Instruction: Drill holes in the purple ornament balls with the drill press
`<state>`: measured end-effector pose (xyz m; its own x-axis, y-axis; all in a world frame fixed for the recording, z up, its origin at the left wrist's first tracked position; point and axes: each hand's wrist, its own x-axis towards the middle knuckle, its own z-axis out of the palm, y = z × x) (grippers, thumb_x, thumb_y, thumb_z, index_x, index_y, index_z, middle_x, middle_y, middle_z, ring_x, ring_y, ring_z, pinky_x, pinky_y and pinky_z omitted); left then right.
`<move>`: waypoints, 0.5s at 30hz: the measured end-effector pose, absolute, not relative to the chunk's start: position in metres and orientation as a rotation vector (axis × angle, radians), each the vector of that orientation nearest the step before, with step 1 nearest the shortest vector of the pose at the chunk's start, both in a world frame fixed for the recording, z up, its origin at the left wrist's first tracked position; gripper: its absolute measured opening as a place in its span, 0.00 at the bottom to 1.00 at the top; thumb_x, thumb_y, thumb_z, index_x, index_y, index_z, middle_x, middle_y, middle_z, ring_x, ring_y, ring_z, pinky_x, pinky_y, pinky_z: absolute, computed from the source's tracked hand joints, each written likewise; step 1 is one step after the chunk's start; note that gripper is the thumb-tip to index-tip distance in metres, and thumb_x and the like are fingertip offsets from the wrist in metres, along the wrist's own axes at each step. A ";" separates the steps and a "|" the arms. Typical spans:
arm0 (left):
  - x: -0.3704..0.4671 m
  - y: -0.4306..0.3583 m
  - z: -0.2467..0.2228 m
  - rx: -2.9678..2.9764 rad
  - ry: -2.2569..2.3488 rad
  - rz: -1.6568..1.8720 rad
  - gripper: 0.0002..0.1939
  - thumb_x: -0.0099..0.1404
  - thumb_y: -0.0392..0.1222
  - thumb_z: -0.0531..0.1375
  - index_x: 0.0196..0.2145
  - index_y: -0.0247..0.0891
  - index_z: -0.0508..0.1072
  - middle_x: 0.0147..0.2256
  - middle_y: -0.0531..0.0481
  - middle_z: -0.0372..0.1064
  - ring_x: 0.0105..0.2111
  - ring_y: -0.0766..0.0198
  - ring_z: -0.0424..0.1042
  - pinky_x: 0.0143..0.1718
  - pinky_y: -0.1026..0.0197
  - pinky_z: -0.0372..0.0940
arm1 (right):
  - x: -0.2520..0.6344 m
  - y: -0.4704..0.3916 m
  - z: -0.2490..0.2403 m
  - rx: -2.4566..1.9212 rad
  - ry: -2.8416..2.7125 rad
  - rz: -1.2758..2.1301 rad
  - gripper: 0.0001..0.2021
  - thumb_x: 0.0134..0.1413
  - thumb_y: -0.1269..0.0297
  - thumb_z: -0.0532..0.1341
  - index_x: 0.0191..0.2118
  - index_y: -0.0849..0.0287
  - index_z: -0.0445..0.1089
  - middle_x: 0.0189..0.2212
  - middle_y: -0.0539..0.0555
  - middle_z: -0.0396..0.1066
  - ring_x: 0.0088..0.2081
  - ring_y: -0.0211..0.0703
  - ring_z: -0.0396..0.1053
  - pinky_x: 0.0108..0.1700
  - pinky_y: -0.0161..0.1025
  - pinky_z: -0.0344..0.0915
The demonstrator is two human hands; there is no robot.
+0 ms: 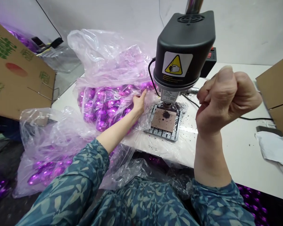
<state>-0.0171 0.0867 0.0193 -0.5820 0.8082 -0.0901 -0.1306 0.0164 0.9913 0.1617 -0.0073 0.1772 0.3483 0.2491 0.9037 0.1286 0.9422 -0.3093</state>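
My left hand [139, 102] reaches to the clear plastic bag [89, 70] of shiny purple balls [105, 110]. Its thumb points up near a ball beside the machine; most of the fingers are hidden, so its grip is unclear. On the right, my right hand [226, 99] is raised in a closed fist around the lever of the black bench machine [185, 44]; a metal shaft [192, 90] runs from the machine towards it. Under the machine's head, a brown plate [163, 121] with a small dark hole lies on the slotted metal base [176, 133], with dark shavings [166, 114] on it.
A second plastic bag [49, 135] with purple balls hangs at the lower left. Cardboard boxes stand at the left [21, 69] and right [277, 91]. Crumpled white paper [274, 150] lies on the right of the white table [235, 160]. A black cable [256, 119] crosses it.
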 end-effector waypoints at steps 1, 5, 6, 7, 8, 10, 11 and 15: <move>-0.016 0.086 0.019 0.743 1.579 1.722 0.18 0.66 0.40 0.72 0.27 0.39 0.67 0.25 0.58 0.64 0.27 0.68 0.66 0.32 0.64 0.64 | 0.162 -0.007 0.177 -0.350 -1.228 0.075 0.30 0.68 0.63 0.64 0.19 0.56 0.45 0.14 0.44 0.48 0.15 0.30 0.51 0.19 0.38 0.42; -0.015 0.080 0.015 0.842 1.567 1.726 0.17 0.67 0.38 0.69 0.26 0.40 0.65 0.24 0.58 0.66 0.22 0.70 0.66 0.27 0.65 0.63 | 0.164 -0.008 0.175 -0.362 -1.247 0.071 0.32 0.68 0.59 0.64 0.19 0.56 0.44 0.14 0.44 0.46 0.15 0.30 0.50 0.18 0.39 0.43; -0.016 0.078 0.014 0.811 1.589 1.709 0.17 0.68 0.39 0.68 0.27 0.40 0.64 0.25 0.58 0.66 0.21 0.69 0.65 0.26 0.65 0.62 | 0.164 -0.008 0.174 -0.366 -1.250 0.070 0.32 0.68 0.58 0.64 0.19 0.56 0.44 0.14 0.44 0.46 0.15 0.30 0.50 0.18 0.38 0.43; -0.018 0.076 0.012 0.808 1.617 1.698 0.16 0.69 0.40 0.67 0.29 0.41 0.65 0.26 0.57 0.67 0.21 0.69 0.65 0.26 0.65 0.63 | 0.164 -0.008 0.174 -0.366 -1.245 0.065 0.32 0.67 0.57 0.65 0.19 0.57 0.44 0.14 0.44 0.46 0.15 0.30 0.50 0.18 0.38 0.43; -0.020 0.075 0.011 0.867 1.649 1.682 0.14 0.68 0.40 0.68 0.30 0.41 0.66 0.27 0.56 0.68 0.23 0.67 0.68 0.29 0.64 0.65 | 0.164 -0.008 0.174 -0.367 -1.243 0.067 0.32 0.67 0.56 0.65 0.19 0.57 0.44 0.14 0.44 0.46 0.15 0.29 0.50 0.18 0.38 0.44; -0.028 0.074 0.010 1.171 1.696 1.587 0.12 0.62 0.36 0.71 0.32 0.40 0.69 0.30 0.53 0.71 0.31 0.62 0.73 0.38 0.60 0.70 | 0.164 -0.008 0.174 -0.355 -1.243 0.075 0.33 0.67 0.57 0.65 0.19 0.57 0.44 0.14 0.44 0.45 0.15 0.29 0.50 0.18 0.38 0.43; -0.033 0.075 0.010 1.362 1.709 1.495 0.11 0.59 0.33 0.71 0.33 0.40 0.71 0.32 0.52 0.72 0.35 0.58 0.75 0.44 0.58 0.71 | 0.164 -0.008 0.174 -0.350 -1.242 0.081 0.33 0.67 0.57 0.65 0.19 0.57 0.44 0.14 0.44 0.44 0.15 0.29 0.50 0.18 0.37 0.43; -0.061 0.093 0.009 1.754 1.703 1.271 0.08 0.57 0.32 0.68 0.32 0.40 0.73 0.30 0.47 0.72 0.42 0.46 0.77 0.54 0.48 0.69 | 0.164 -0.007 0.173 -0.339 -1.230 0.091 0.34 0.66 0.55 0.66 0.18 0.57 0.43 0.14 0.44 0.45 0.15 0.29 0.51 0.18 0.38 0.42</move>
<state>-0.0611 0.0935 0.0093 -0.1459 0.9317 0.3328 0.5838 -0.1905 0.7893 0.1638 -0.0066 0.1735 0.3381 0.2496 0.9074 0.1136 0.9463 -0.3026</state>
